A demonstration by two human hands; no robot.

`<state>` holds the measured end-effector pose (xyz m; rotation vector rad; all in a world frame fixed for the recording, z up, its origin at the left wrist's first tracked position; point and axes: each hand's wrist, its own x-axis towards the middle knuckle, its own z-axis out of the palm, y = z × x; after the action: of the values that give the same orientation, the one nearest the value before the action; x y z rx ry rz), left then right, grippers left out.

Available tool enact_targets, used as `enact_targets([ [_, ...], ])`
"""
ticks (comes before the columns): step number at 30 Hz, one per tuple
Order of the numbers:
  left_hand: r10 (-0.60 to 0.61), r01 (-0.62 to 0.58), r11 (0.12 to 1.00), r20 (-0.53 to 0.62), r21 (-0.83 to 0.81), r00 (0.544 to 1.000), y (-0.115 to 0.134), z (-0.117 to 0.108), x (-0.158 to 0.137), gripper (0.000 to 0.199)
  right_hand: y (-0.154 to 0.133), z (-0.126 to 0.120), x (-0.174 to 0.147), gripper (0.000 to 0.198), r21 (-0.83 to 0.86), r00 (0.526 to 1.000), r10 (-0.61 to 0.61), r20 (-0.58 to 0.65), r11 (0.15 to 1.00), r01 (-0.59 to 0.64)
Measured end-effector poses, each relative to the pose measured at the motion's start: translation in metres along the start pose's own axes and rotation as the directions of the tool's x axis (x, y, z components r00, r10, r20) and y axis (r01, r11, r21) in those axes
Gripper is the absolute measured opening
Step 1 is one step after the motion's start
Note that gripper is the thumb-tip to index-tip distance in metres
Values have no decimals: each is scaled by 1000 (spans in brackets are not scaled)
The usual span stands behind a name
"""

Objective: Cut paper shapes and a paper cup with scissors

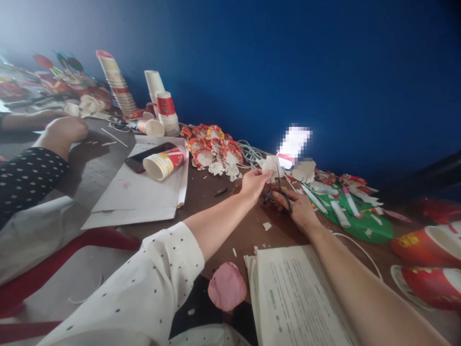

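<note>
Near the middle of the table, my left hand (255,183) pinches a small white piece of paper (269,165), perhaps cut from a paper cup. My right hand (297,209) has its fingers in the dark handles of a pair of scissors (287,198). The blades point up and away, beside the paper; whether they touch it I cannot tell. Just behind my hands stands a lit screen (293,144), blurred out. To the left of it lies a heap of cut red and white paper cup pieces (216,149).
A white box lid (144,192) holds a phone (139,158) and a paper cup (163,163). Cup stacks (167,113) stand behind it. Glue tubes and a marker (351,202) lie on a green disc (374,228). A printed booklet (298,293) lies in front. Another person's hand (68,132) is at left.
</note>
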<state>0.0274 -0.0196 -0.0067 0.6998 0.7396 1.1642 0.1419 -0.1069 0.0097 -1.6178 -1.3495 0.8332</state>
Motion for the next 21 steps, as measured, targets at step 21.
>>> enact_targets([
  [21,4,-4,1000,-17,24,1000,-1,0,2,21,5,-1,3,55,-19,999,-32,2,999,32],
])
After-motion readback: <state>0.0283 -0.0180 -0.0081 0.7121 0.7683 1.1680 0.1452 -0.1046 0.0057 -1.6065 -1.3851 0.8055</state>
